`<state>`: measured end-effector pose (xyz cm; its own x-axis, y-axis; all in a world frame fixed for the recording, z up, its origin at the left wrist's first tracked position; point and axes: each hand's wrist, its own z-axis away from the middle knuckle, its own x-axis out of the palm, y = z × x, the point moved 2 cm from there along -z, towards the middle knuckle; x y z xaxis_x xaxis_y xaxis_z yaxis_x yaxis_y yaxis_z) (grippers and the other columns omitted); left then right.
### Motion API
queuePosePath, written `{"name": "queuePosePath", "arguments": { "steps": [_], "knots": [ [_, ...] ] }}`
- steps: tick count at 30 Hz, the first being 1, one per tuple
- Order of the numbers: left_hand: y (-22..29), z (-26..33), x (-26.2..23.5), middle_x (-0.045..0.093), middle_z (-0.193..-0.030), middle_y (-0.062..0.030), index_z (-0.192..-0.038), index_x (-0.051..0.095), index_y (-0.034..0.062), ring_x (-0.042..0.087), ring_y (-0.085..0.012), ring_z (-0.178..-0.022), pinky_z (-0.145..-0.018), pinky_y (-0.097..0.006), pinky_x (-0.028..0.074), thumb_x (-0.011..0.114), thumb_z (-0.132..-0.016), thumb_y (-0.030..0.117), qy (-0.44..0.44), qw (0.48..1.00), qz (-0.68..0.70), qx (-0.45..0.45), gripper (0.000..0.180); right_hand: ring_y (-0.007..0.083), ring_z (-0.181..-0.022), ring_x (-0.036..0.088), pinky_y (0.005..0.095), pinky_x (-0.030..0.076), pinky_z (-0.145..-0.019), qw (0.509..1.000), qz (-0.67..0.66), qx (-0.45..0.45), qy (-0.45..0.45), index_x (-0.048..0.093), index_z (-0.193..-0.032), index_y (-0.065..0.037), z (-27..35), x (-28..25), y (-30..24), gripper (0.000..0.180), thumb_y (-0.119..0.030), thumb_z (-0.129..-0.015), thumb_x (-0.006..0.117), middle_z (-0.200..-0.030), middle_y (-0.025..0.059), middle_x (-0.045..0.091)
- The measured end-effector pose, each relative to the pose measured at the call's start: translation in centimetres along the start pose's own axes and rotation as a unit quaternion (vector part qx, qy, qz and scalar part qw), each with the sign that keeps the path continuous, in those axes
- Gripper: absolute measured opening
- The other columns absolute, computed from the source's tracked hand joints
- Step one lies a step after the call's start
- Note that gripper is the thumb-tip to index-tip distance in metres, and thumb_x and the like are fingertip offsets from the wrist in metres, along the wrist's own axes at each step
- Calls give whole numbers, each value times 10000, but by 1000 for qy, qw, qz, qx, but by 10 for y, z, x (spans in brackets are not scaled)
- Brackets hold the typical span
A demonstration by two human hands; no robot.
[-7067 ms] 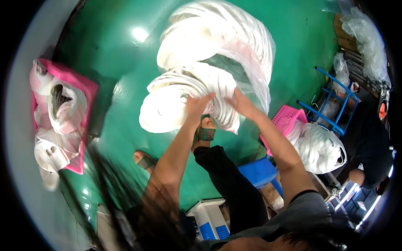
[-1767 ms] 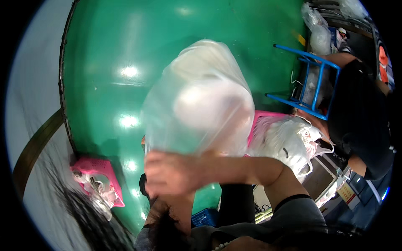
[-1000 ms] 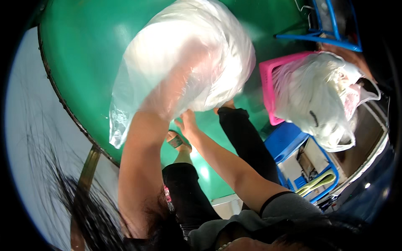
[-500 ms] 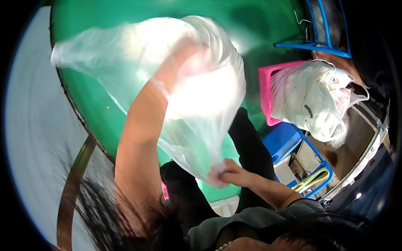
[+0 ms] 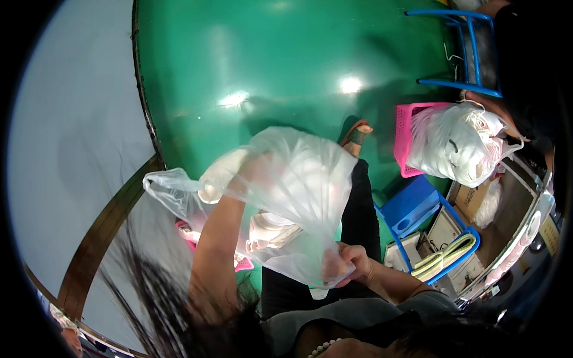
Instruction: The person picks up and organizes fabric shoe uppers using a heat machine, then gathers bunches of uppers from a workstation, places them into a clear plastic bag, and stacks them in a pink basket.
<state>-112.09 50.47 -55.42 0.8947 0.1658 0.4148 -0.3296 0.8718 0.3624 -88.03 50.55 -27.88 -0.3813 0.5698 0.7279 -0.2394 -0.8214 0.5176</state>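
Observation:
A translucent white plastic bag [image 5: 310,179] hangs over my lap. My right hand [image 5: 353,264] is closed on the bag's edge at its lower right corner. My left forearm reaches into the bag, and my left hand [image 5: 262,170] shows faintly behind the plastic, its fingers hidden. Beside the left wrist is a soft cream-white bundle [image 5: 222,174], partly covered by the film. Below it, next to the forearm, lies a stack of white pieces with darker edges [image 5: 271,231]. A handle loop of the plastic [image 5: 170,182] sticks out to the left.
At right, a pink basket [image 5: 404,140] holds a full white plastic bag [image 5: 447,143]. Near it are a blue box [image 5: 410,206], a blue-framed stool [image 5: 468,238] and a cardboard box [image 5: 471,200]. A grey-white table [image 5: 77,119] borders the left; another blue stool [image 5: 471,53] stands far right.
The bag has come down nearer my lap and is less ballooned. My left arm has drawn back with it; white bundles now show beside it. My right hand still grips the edge.

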Motion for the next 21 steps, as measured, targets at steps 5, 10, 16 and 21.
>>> {"name": "queuePosePath", "arguments": {
  "steps": [5,10,16,21],
  "knots": [
    [-55,48,-13,623,-888,-52,-992,617,47,583,-172,-783,-680,-311,476,505,-904,210,115,993,27,1,217,191,-482,545,303,421,-406,927,176,-134,302,594,-746,-9,22,-57,-76,160,-151,-702,535,-636,95,586],
    [-80,41,-7,621,-880,-57,-983,619,46,580,-175,-772,-674,-317,473,514,-892,197,155,987,46,1,205,290,-887,595,405,486,-772,227,826,-112,504,513,-1144,9,49,-56,-141,343,-183,-860,531,-947,165,585],
    [-80,41,-1,620,-870,-63,-972,621,44,576,-178,-760,-666,-324,469,524,-878,182,168,985,50,-3,192,404,-1156,453,452,341,-1008,516,772,-192,318,469,-1210,24,-72,3,-48,440,-261,-889,565,-1210,225,503],
    [-73,39,1,618,-861,-67,-963,623,43,573,-181,-749,-660,-330,466,533,-866,169,172,983,56,9,182,373,-1122,494,453,438,-858,476,682,93,548,483,-1073,51,-65,-136,-70,504,-424,-907,515,-1205,280,473]
  ]
}}
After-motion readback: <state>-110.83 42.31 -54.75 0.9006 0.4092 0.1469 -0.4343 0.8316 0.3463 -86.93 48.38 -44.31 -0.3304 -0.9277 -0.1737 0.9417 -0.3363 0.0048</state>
